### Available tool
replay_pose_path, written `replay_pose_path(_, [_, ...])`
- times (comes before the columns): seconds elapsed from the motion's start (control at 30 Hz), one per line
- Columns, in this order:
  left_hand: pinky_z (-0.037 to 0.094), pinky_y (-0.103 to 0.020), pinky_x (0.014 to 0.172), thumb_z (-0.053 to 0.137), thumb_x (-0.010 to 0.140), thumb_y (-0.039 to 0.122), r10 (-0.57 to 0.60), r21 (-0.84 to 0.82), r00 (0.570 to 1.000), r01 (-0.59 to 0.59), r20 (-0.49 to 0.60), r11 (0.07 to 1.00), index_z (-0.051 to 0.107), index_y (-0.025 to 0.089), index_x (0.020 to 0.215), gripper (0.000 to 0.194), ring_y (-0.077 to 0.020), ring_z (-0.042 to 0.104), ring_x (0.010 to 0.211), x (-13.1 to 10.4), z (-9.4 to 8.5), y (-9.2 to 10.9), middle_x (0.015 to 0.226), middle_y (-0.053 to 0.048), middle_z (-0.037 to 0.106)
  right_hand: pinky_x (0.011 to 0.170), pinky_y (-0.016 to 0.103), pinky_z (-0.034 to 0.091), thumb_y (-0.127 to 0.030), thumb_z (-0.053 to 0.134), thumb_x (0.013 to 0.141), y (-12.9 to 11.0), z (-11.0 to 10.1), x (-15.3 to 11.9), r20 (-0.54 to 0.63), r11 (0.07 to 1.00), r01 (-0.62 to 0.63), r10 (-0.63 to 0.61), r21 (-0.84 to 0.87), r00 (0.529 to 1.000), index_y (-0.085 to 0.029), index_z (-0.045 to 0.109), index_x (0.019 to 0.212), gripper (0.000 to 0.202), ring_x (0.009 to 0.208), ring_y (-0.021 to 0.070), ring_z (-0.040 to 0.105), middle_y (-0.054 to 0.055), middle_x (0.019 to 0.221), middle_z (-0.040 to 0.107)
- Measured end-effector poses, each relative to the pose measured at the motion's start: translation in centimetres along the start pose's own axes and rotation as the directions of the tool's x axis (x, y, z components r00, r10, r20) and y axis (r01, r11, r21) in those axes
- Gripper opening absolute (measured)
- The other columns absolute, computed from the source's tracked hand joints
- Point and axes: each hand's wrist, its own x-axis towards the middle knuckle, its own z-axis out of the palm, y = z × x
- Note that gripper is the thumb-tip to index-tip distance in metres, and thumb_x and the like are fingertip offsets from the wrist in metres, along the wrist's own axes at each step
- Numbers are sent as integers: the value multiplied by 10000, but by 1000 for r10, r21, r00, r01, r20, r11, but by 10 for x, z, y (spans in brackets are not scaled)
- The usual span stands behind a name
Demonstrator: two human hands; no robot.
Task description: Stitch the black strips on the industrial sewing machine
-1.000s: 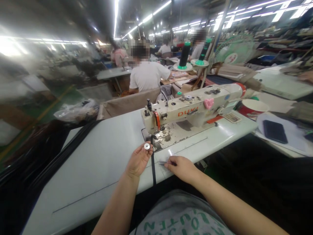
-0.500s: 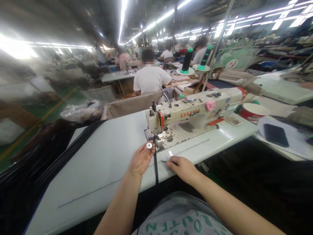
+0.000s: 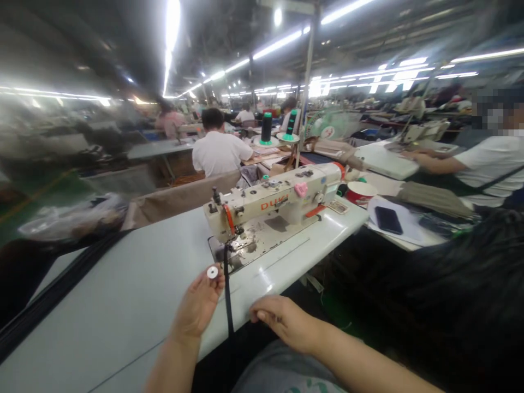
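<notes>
My left hand (image 3: 200,303) pinches a small silvery round bobbin (image 3: 212,272) above the white sewing table (image 3: 155,273), left of a narrow black strap (image 3: 228,297). The strap runs from under the needle end of the sewing machine (image 3: 274,199) down over the table's front edge. My right hand (image 3: 282,319) is closed at the front edge, right of the strap; what its fingers hold, if anything, is too small to make out.
Black fabric strips (image 3: 61,289) lie along the table's left side. Behind the machine are a cloth-lined bin (image 3: 184,199) and thread cones (image 3: 266,128). A phone (image 3: 388,220) lies at the right. People sit ahead and at the far right.
The view has swung right, bringing another person in at the right. My right hand has drawn back toward the table's front edge. The bobbin is still in my left hand.
</notes>
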Motion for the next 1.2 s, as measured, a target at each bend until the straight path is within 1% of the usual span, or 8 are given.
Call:
replay_pose_path(0.07, [619,-246,772,962,657,349,-70,67,997,69,16,995,813,149,1039,456,-173,729,828,-15,1,-5,955,-99,785,882,313,559,-363,411,1085,-8,-7,-5,-154,998,32,-40,-53,987,-185,708,1183,360,957,184,688,108,1061,708])
replay_pose_path(0.13, [622,-285,819,956,661,365,-127,159,991,121,30,980,819,158,1047,459,-215,740,899,-31,7,-11,972,-112,788,927,307,552,-349,523,1046,-18,-13,-6,-223,985,107,-136,-136,965,-214,690,1243,292,1036,188,679,109,1158,685])
replay_pose_path(0.27, [582,-382,988,904,728,387,-198,374,968,129,152,918,818,207,1100,422,-291,718,1083,-59,23,-19,1118,-104,785,943,288,539,-361,686,967,-32,-13,-2,-130,890,188,-263,-415,956,-279,550,1448,506,1118,199,665,90,1344,644])
replay_pose_path(0.43, [586,-409,976,843,791,422,-227,583,951,66,208,810,807,237,1142,399,-333,711,1116,-75,28,-21,1134,-85,791,800,281,535,-275,587,1014,-29,-2,0,-25,742,181,-257,-646,966,-262,562,1401,389,987,197,665,60,1178,712])
replay_pose_path(0.7, [566,-457,1036,856,744,514,-199,417,980,170,25,893,814,165,1081,487,-349,700,1149,-100,32,-33,1105,-122,792,754,247,519,-262,651,972,-22,5,-6,-57,799,210,-290,-563,955,-232,640,1272,301,932,169,668,35,1110,723])
replay_pose_path(0.83, [568,-466,1040,831,758,550,-182,399,983,164,7,902,825,192,1041,456,-368,686,1182,-106,34,-39,1122,-123,790,721,259,514,-213,680,922,-21,8,-11,-81,807,160,-248,-569,965,-213,641,1242,322,888,182,663,52,1074,711])
replay_pose_path(1.0, [536,-475,1082,767,817,557,-160,506,986,114,49,855,814,206,1084,444,-372,668,1216,-105,24,-44,1148,-118,783,697,258,500,-239,674,923,-20,11,-14,-118,817,131,-236,-562,965,-215,641,1207,287,849,185,652,57,1028,700])
replay_pose_path(1.2, [555,-493,1047,812,756,588,-225,472,974,190,19,861,784,186,1062,507,-362,705,1126,-111,29,-39,1107,-123,779,691,260,492,-178,661,873,-20,17,-14,-102,833,155,-244,-531,964,-216,638,1189,319,848,186,652,51,1021,697])
